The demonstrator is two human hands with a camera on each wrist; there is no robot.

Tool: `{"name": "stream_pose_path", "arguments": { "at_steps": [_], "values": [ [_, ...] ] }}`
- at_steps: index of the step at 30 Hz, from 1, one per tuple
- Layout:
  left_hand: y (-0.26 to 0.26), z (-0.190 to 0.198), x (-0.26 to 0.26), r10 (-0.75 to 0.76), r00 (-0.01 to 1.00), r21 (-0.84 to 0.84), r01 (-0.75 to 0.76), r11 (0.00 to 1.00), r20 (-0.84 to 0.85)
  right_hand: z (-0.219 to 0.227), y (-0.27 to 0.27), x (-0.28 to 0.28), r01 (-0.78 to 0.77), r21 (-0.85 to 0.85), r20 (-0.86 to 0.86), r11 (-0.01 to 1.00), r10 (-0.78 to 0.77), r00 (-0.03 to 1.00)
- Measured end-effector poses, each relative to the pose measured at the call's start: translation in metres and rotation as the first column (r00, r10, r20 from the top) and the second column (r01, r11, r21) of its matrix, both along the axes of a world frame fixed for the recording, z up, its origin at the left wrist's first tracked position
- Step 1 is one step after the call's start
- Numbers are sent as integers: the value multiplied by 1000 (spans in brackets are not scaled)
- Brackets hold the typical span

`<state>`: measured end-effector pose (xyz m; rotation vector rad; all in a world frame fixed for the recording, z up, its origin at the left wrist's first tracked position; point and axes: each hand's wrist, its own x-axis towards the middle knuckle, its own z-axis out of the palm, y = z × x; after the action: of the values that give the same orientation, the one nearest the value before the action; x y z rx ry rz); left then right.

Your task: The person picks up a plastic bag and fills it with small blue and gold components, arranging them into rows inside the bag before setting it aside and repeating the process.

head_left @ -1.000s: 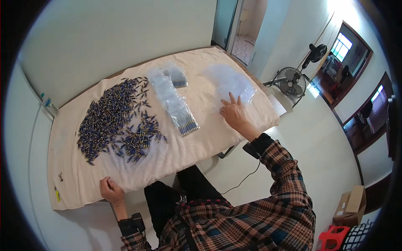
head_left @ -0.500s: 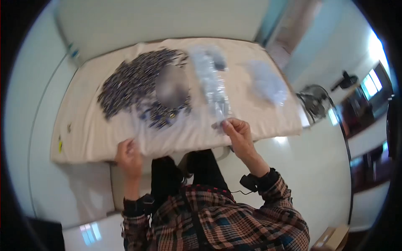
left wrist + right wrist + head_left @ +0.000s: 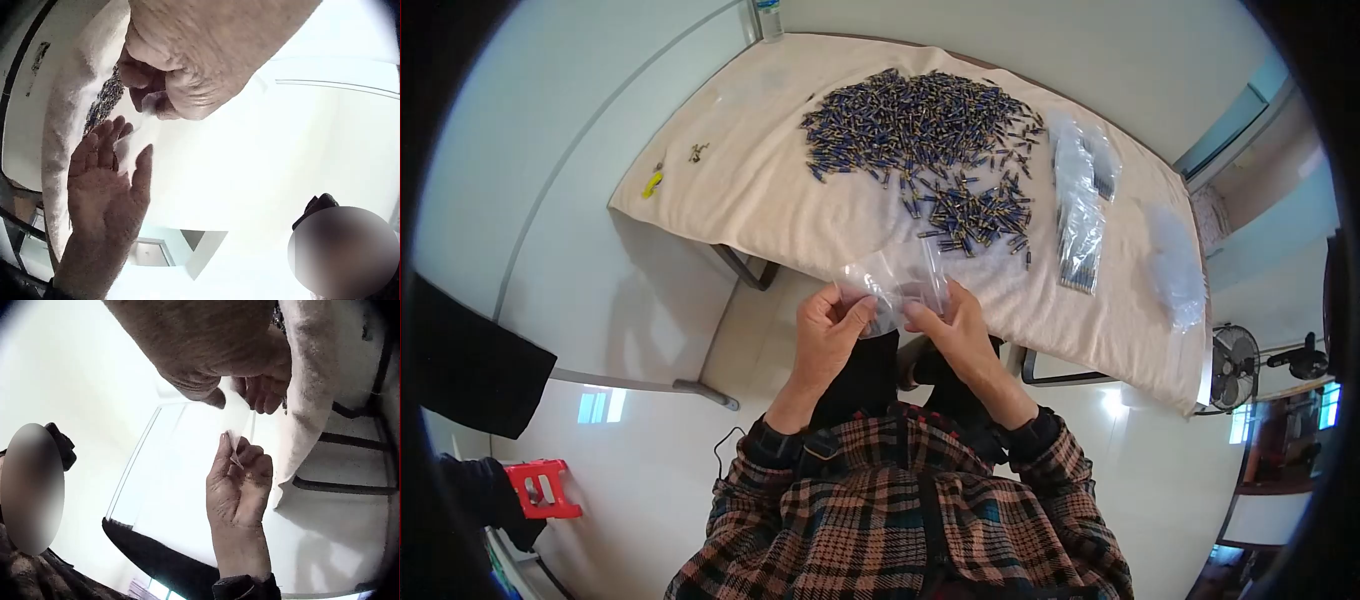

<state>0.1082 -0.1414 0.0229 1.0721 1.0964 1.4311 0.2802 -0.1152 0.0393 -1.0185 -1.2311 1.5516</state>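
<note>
A clear plastic bag point(image 3: 880, 285) is held between both hands at the table's front edge. My left hand point(image 3: 830, 330) pinches its left side, thumb in front and curled fingers behind; the left wrist view hides much of that grip. On the other side my right hand point(image 3: 960, 335) holds the bag between thumb and fingers, its fingers fairly straight in the left wrist view. Beyond the hands lies a large pile of small dark-blue pieces with gold-coloured ends point(image 3: 920, 120). To its right are filled clear bags point(image 3: 1080, 230) with such pieces in a row along the bottom.
A heap of clear plastic bags point(image 3: 1175, 265) lies at the right end of the cloth-covered table point(image 3: 750, 190). A yellow item point(image 3: 652, 185) sits at the left. A bottle point(image 3: 770, 20) stands at the back corner, a fan point(image 3: 1235, 365) beyond the right end.
My right hand has come from the bag heap to the table's front, bringing a clear bag. My left hand has moved in to meet it, and both now hold the bag. The head view has turned left.
</note>
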Motion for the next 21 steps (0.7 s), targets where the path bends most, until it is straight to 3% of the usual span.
{"name": "stream_pose_path", "arguments": {
  "at_steps": [1,2,5,6,8,11,12,15,16,19,21],
  "values": [
    [0,-1,-1,1,1000,12,-1,1000,-12,-4,2,0,-11,42,113,999,6,994],
    [1,-3,-3,4,1000,25,-3,1000,-24,-8,3,1,-9,43,116,999,4,993],
    [3,-8,-10,3,999,27,-1,1000,-46,-21,6,5,41,-86,-158,995,-54,986],
    [4,-9,-12,0,998,14,1,1000,-57,-26,7,6,43,-88,-158,995,-56,986],
    [5,-12,-11,-6,997,0,6,1000,-71,-35,10,6,83,75,-55,994,-79,995],
    [8,-5,-2,364,876,295,-274,915,-316,-29,11,4,95,207,36,974,-104,994],
    [8,-2,-1,368,873,297,-276,914,-322,-26,11,3,89,260,83,962,-114,990],
    [3,9,-1,572,657,504,-322,802,-491,-17,8,-3,81,344,149,936,-139,979],
    [1,10,1,577,649,505,-325,800,-496,-14,8,-7,86,379,175,921,-162,971],
    [-5,9,9,244,902,290,-142,946,-355,-12,4,-15,75,459,238,885,-204,950],
    [-5,8,12,235,912,259,-150,954,-336,-12,1,-20,52,548,318,835,-265,910]
  ]
}}
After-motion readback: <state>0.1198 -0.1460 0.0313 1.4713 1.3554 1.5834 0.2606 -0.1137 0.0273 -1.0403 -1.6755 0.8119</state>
